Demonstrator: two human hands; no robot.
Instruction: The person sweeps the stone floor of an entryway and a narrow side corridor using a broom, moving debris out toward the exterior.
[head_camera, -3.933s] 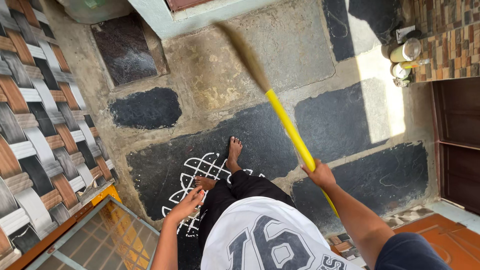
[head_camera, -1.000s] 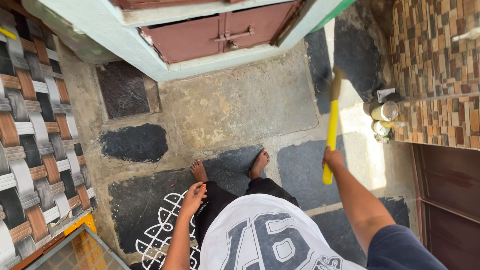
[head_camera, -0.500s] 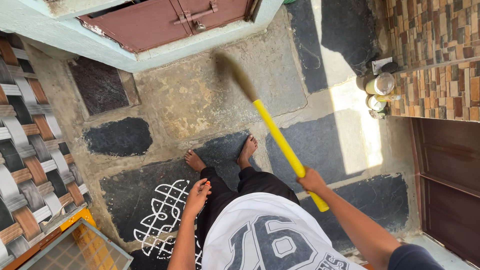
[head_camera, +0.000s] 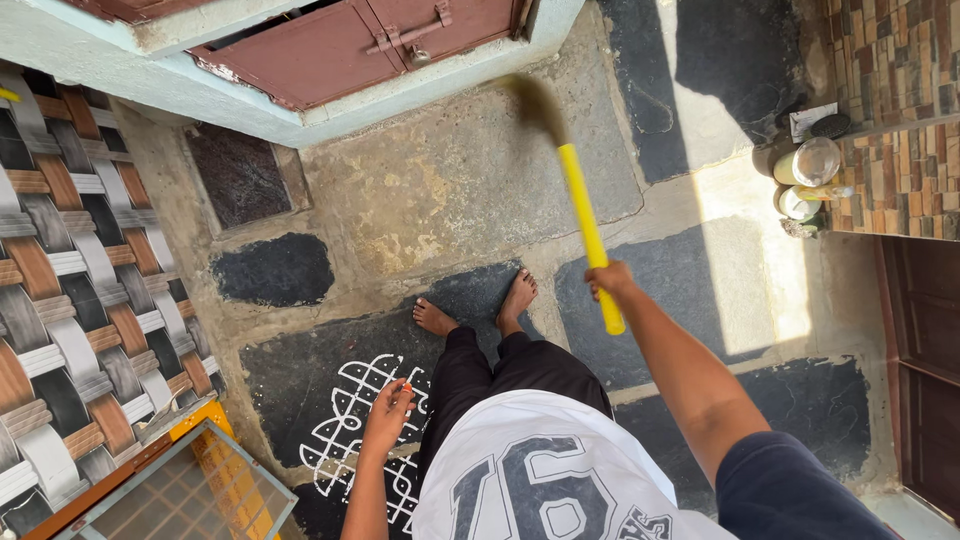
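Right hand (head_camera: 610, 281) closed with fingers wrapped around a long broom with a bright yellow plastic handle (head_camera: 588, 225), gripped near its lower end, dark bristle head blurred at the far end over the stone-slab floor (head_camera: 470, 190). Left hand (head_camera: 388, 415) empty, fingers loosely curled, hanging beside the black trousers (head_camera: 500, 375) above a white looped chalk pattern (head_camera: 350, 430) on the near floor.

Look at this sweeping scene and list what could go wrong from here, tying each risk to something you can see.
1. The right hand swings the yellow-handled broom near the jars standing on the floor by the tiled wall; a wide stroke might knock them over.
2. The white chalk floor pattern lies just behind the bare feet; a step back could smudge it.
3. The brush end blurs close to the red-brown low door and may strike it.
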